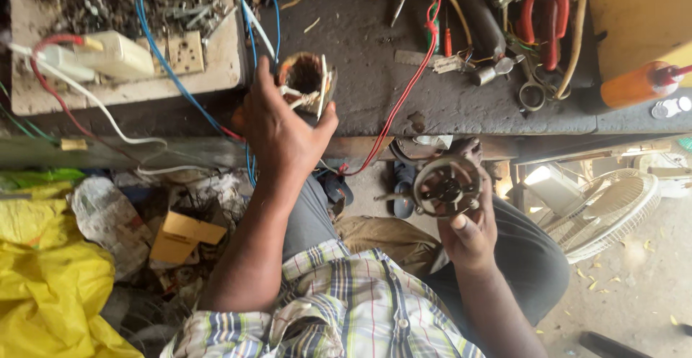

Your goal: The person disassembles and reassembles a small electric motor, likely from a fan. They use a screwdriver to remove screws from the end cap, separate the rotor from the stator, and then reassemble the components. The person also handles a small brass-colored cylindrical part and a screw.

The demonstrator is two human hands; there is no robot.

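Gripping a wound motor stator (306, 84) from the side, the left hand (277, 131) has its fingers curled around the part and lifts it in front of the bench (375, 62), with the stator's open bore facing up toward the camera and loose wire ends trailing off its rim. The right hand (468, 232) sits lower and nearer the body, closed around a round metal end cover (447, 185) whose spoked face also turns upward; its fingers wrap the cover's edge from below. Of the two parts, the stator lies up and to the left of the cover, well apart from it, and their round faces point roughly the same way, so the axes run about parallel rather than in line. Behind the left hand a blue wire (155, 48) and a red wire (404, 91) cross the dark bench, beside a white socket board (108, 55). Red-handled pliers (540, 19) and scissors (532, 87) lie further right, near an orange bottle (638, 84). A white fan guard (609, 210) rests on the floor at right, a yellow plastic sheet (43, 279) at left.
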